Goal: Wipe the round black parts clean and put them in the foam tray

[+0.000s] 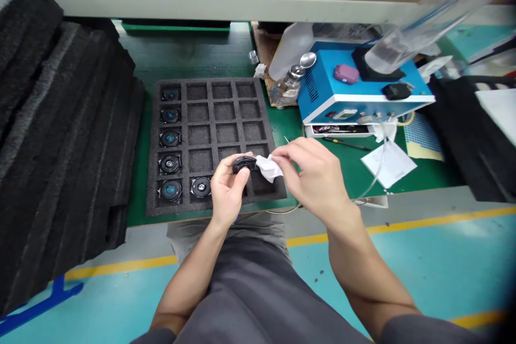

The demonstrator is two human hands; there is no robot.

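Observation:
Between the fingers and thumb of my left hand (pixel 228 193) is a round black watch case (pixel 243 163), held over the right front part of a dark foam tray (pixel 193 204). My right hand (pixel 316 174) pinches a crumpled white wipe (pixel 269 168), whose left end touches the edge of the watch case. Similar round watch cases (pixel 170 163) lie in the pockets of the tray's left column. One more watch case (pixel 200 187) sits in the front pocket of the second column, just left of my left hand.
Tall stacks of black foam trays (pixel 80 145) crowd the left side. A blue machine (pixel 363 86) stands at the back right, beside a pump bottle (pixel 288 86) and a white bottle (pixel 291 48). A black pen (pixel 346 143) and white paper (pixel 389 164) lie before the machine.

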